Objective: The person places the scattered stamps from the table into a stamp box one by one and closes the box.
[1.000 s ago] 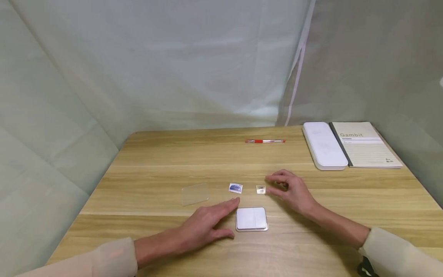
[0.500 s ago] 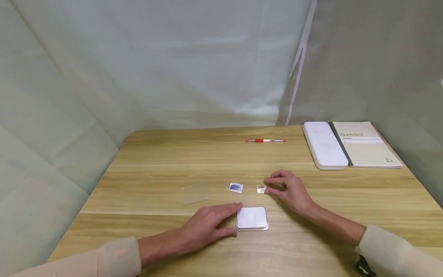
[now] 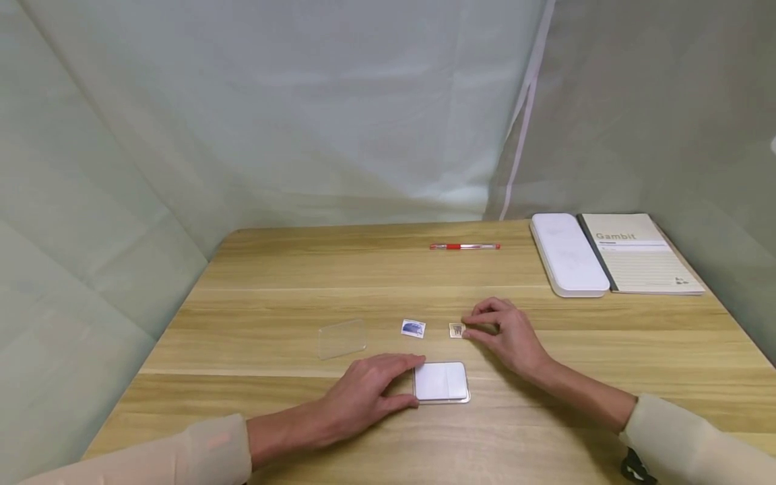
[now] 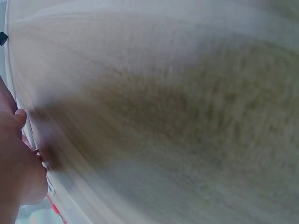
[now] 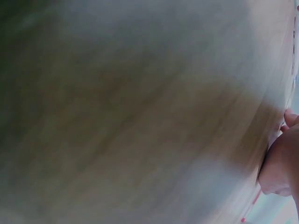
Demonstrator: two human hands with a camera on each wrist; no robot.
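In the head view, a shallow clear plastic case (image 3: pixel 468 399) with white cards (image 3: pixel 432 382) in it lies flat on the table. My left hand (image 3: pixel 360 397) grips its left side, index finger at the far corner and thumb at the near one. My right hand (image 3: pixel 512 340) pinches the right edge of a small postage stamp (image 3: pixel 456 330) between thumb and index finger, low over the tabletop. To the left of that lies a blue-and-white stamp (image 3: pixel 413 329), touched by neither hand. Both wrist views show mostly blurred tabletop, with part of each hand at the frame's edge.
A clear plastic lid (image 3: pixel 342 339) lies left of the stamps. Farther back are a red pen (image 3: pixel 465 246), a white oblong case (image 3: pixel 570 256) and a notebook (image 3: pixel 642 259) at the right. Pale fabric (image 3: pixel 364 114) hangs behind the table (image 3: pixel 291 269).
My left hand has moved slightly right until its finger and thumb meet the case's left side. My right fingers have closed in on the small stamp's edge.
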